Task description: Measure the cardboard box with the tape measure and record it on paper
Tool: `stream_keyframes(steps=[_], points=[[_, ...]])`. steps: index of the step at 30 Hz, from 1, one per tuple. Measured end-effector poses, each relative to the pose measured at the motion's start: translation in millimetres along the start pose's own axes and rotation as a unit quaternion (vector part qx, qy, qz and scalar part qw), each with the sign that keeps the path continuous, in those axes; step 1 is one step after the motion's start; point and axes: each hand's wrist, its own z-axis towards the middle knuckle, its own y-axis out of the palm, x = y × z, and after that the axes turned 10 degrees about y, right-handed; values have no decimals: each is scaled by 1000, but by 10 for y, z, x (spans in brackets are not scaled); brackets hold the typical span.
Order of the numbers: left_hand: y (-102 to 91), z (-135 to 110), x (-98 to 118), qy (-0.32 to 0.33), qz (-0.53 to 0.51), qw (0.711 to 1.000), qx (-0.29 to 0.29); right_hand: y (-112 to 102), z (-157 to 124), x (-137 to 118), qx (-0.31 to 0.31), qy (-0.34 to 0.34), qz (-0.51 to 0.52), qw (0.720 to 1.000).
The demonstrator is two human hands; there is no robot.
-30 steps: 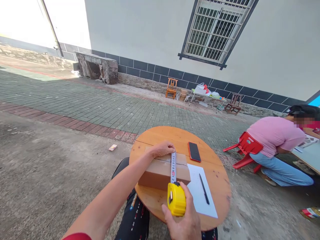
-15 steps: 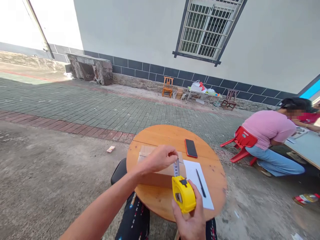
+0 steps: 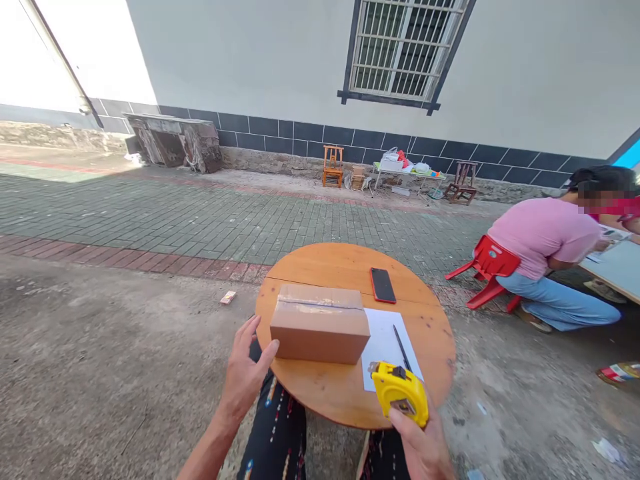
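Note:
A taped brown cardboard box lies on a small round wooden table. My left hand is open, fingers spread, at the box's left end with the thumb tip touching its lower corner. My right hand grips a yellow tape measure, its blade wound in, held over the table's near right edge. A white sheet of paper with a black pen on it lies right of the box. A dark phone in a red case rests behind the paper.
A person in a pink top sits on a red plastic chair at the right, leaning over another table. Small chairs and a low table stand by the tiled wall at the back. Concrete and brick paving lie around; my knees are under the table.
The tape blade that was stretched across the box top has wound back into its case. My left hand came off the box top to its left end; my right hand moved right.

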Motion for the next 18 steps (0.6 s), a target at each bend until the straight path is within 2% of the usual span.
stream_keyframes(steps=[3,6,8,10,12,16,18], points=[[168,-37,-145,-64,-79,991,-88,26,167,-8,-44,4,-20,999],[285,-10,-48,-75,-134,978,-139,129,295,-47,-86,3,-39,996],[284,65,71,-79,-88,984,-133,201,353,-112,-99,1,-38,994],[230,183,182,-76,-4,990,-118,262,411,-210,-100,-1,-23,995],[159,328,260,-70,89,985,-127,318,495,-326,-106,-2,-5,994],[106,619,287,-77,195,963,-169,449,776,-496,-117,1,17,993],[142,742,246,-85,213,957,-177,515,922,-528,-99,-3,28,995]])
